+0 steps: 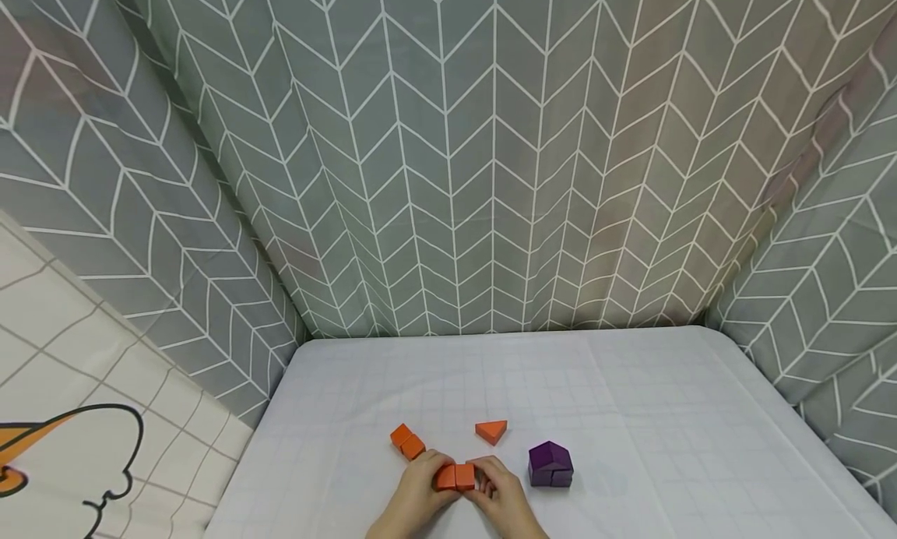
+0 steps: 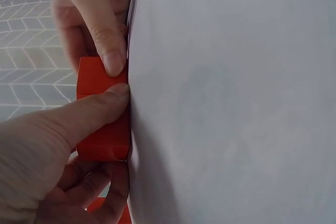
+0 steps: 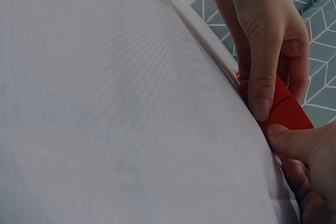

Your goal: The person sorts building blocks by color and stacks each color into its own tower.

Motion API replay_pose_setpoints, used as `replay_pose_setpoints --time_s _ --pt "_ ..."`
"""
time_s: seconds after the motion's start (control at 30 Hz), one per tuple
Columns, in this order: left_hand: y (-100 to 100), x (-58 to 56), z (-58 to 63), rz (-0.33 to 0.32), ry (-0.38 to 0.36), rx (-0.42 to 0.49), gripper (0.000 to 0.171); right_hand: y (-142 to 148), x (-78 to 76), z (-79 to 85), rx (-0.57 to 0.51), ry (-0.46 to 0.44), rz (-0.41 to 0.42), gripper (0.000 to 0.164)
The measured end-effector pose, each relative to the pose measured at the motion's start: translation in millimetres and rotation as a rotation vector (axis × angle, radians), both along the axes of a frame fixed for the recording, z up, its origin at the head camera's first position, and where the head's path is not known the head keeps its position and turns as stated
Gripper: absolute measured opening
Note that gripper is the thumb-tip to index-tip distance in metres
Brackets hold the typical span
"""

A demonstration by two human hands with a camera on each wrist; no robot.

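Two orange blocks stand side by side on the white-covered table, pressed together between my hands. My left hand (image 1: pixel 419 488) pinches the left orange block (image 1: pixel 445 478), its thumb across the near face in the left wrist view. The right orange block (image 1: pixel 465 477) is pinched by my right hand (image 1: pixel 504 498), whose thumb lies on its near face (image 3: pixel 289 114) in the right wrist view. Other fingers are partly hidden behind the blocks. Just beyond my left hand lie two more orange blocks (image 1: pixel 402 435), touching each other at a slant.
An orange triangular block (image 1: pixel 491 431) lies beyond my hands. To the right stands a purple stack (image 1: pixel 550 455), a roof-shaped piece above smaller blocks. Patterned grey curtains (image 1: pixel 490 173) hang behind and beside the white tablecloth (image 1: pixel 666 414).
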State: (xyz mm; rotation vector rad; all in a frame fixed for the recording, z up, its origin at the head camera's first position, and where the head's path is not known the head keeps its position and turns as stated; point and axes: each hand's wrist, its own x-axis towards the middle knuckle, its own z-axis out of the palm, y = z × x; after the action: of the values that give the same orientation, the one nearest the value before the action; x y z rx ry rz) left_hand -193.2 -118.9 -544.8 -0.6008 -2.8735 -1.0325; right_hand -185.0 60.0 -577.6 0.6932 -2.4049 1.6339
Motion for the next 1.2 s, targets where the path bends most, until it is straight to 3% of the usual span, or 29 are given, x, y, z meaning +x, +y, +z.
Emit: replay_pose_setpoints --time_s 0.33,0.43,0.57,0.67,0.77,1.03,1.2 --pt "-0.9 -1.4 0.0 -0.016 -0.024 -0.005 0.029 0.4 0.8 -0.2 0.002 -0.003 0.003 0.031" --pt "-1.3 -1.5 -0.6 -0.018 -0.036 -0.003 0.029 -1.4 5.9 13.9 0.001 0.010 0.001 0.029" --pt "-1.3 -1.4 0.2 -0.015 -0.044 -0.009 0.030 -2.1 6.5 17.3 -0.014 0.033 0.006 0.029" --pt "-1.0 -1.6 0.6 -0.015 -0.040 -0.010 0.030 -0.5 0.5 2.0 -0.013 0.034 0.007 0.031" --pt "-0.9 -1.7 0.3 -0.017 -0.026 -0.010 0.029 -0.3 -0.1 0.8 -0.004 0.041 0.003 0.032" --pt "-0.8 -3.0 0.7 -0.020 -0.028 0.006 0.029 -2.7 11.3 32.4 -0.032 0.036 0.012 0.029" --pt "1.5 -1.4 8.6 -0.006 -0.001 -0.084 0.044 -2.9 14.4 40.7 -0.025 0.026 0.012 0.029"
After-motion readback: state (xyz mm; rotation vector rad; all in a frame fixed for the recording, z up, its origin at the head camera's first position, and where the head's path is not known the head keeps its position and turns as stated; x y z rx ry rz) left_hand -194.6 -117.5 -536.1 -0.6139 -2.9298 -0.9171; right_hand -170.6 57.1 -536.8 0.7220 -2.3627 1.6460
